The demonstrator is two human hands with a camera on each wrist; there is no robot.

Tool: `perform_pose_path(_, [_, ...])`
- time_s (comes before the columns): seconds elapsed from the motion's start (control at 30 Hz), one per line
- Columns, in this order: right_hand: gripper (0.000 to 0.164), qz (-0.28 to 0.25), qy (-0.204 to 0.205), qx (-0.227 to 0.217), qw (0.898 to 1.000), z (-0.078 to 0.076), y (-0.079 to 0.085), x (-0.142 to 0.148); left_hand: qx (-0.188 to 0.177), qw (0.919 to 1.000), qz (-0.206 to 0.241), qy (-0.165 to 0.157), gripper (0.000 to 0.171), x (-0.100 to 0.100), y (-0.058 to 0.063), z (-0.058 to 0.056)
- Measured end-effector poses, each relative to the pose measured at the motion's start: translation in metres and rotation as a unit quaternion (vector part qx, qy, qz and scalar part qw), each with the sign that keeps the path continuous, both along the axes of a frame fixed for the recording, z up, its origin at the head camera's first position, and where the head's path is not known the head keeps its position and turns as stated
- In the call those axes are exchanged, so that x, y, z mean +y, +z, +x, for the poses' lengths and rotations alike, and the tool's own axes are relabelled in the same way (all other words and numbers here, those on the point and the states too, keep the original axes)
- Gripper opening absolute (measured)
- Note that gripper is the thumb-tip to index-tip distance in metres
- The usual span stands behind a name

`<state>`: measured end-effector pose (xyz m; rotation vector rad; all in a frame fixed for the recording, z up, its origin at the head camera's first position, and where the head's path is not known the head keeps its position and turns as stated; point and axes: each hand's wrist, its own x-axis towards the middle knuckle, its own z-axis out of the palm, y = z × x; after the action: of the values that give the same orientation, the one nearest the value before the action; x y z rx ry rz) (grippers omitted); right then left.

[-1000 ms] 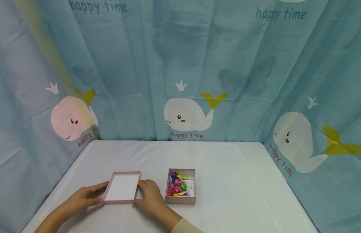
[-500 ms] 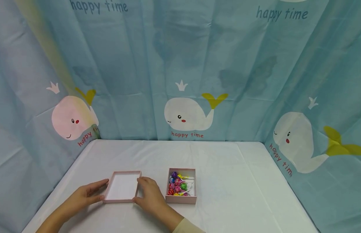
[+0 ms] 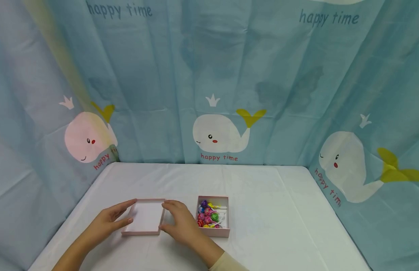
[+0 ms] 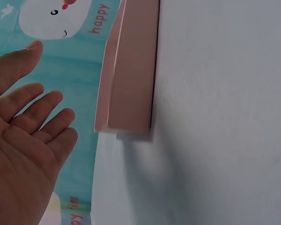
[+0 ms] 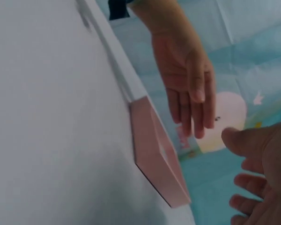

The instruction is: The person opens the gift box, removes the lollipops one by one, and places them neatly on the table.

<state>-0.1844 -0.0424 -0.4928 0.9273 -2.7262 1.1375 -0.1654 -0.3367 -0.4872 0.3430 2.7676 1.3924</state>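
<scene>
A shallow pink box lid (image 3: pixel 145 218) lies on the table with its white inside facing up. It also shows as a pink wall (image 4: pixel 133 70) in the left wrist view. My left hand (image 3: pixel 106 223) hovers over the lid's left side, fingers extended and nothing held. On the opposite side is my right hand (image 3: pixel 181 223), its thumb and fingers spread near the right edge. In the right wrist view both hands appear apart from the lid (image 5: pixel 154 159). Right of that hand stands a pink box (image 3: pixel 216 233) with several wrapped lollipops (image 3: pixel 209 214) in it.
A white cloth (image 3: pixel 270 210) covers the table. Blue curtains (image 3: pixel 155 124) with whale prints hang along the back and both sides. The box stands close beside my right hand and forearm, which overlap its lower left corner in the head view.
My left hand has come off the lid's left edge and moved up and right. My right hand has drawn slightly off the right edge. The lid and box stay put; the view shifts slightly.
</scene>
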Motion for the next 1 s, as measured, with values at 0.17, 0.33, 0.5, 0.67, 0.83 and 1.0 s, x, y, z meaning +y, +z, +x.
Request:
perform_pose_path(0.17, [0.059,0.008,0.046,0.053,0.998,-0.009,0.011,0.021,-0.006,1.0000,0.002,0.003,0.061,0.019,0.000,0.001])
perform_pose_path(0.33, [0.057,0.017,0.078,0.083,0.993,-0.015,0.019,0.046,-0.008,0.9998,0.014,-0.010,0.064,0.045,-0.001,0.002])
perform_pose_path(0.5, [0.055,0.013,0.095,0.100,0.990,-0.021,0.029,0.076,0.002,0.9991,0.036,-0.020,0.063,0.069,0.000,0.002])
perform_pose_path(0.67, [0.053,-0.015,0.088,0.093,0.992,-0.027,0.035,0.100,-0.032,0.9925,0.113,-0.032,0.065,0.089,-0.001,0.000])
perform_pose_path(0.83, [0.051,-0.018,0.047,0.056,0.997,-0.030,0.035,0.119,-0.045,0.9854,0.161,-0.031,0.065,0.110,-0.003,-0.001])
perform_pose_path(1.0, [0.047,-0.034,0.027,0.037,0.998,-0.032,0.034,0.134,-0.053,0.9808,0.188,0.006,0.064,0.133,-0.003,-0.003])
